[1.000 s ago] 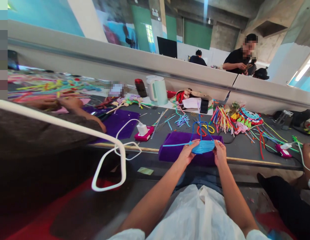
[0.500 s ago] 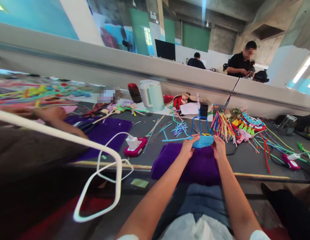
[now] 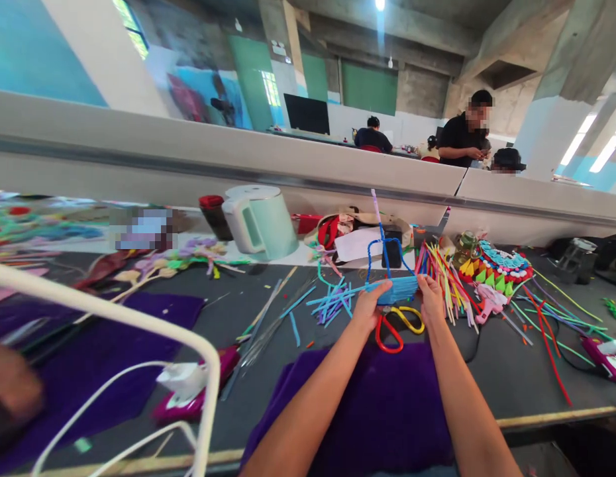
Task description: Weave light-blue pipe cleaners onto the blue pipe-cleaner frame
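1. Both hands are grasping one thing: a light-blue flat panel of fuzzy stems laid side by side (image 3: pixel 403 289). It is held up beyond the purple plush cloth (image 3: pixel 387 411), clear of it.
2. Left hand (image 3: pixel 370 305) pinches the panel's left end, thumb on top; right hand (image 3: pixel 431 298) grips the right end with its fingertips.
3. A dark-blue twisted fuzzy-stem frame (image 3: pixel 382 238), an arch with a lilac-tipped upright, rises behind the panel, on the side away from the purple cloth. Whether it is joined to the panel, I cannot tell.
4. To hold this well, match the pressure at both ends — squeezing harder on one side would probably skew the rows.
5. Soft pile likely crushes easily, so a light grip on the edges should serve better than a clench.
6. Just past the purple cloth's far edge lie red-and-yellow-handled scissors (image 3: pixel 389 350); beyond and left of it, short lilac and blue cut stems (image 3: pixel 338 301) — mind that neither snags the panel.
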Tool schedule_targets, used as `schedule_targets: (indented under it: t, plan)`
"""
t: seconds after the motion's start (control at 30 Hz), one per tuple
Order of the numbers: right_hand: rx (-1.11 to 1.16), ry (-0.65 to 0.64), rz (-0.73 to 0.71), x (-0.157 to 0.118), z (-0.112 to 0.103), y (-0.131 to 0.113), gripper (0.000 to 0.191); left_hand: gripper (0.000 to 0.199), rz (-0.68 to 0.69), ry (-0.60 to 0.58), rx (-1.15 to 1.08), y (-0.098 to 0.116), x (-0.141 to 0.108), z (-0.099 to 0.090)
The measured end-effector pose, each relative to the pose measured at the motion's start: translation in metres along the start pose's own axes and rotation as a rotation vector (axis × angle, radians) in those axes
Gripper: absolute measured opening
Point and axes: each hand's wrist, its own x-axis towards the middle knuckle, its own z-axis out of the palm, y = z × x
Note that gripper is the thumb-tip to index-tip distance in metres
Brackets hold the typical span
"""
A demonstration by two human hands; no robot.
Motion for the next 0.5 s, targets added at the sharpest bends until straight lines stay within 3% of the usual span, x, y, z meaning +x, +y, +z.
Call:
schedule_targets:
  t: [0.2, 0.5]
  plan:
    - [0.056, -0.010, 0.072, -0.007, -0.007, 0.014, 0.024, 0.028, 0.006, 0.025, 0.091, 0.005, -0.005, -0.011]
    - [0.009, 0.016, 0.135, -0.011, -0.001, 0.011, 0.025, 0.024, -0.005, 0.087, 0.105, 0.015, -0.015, -0.007]
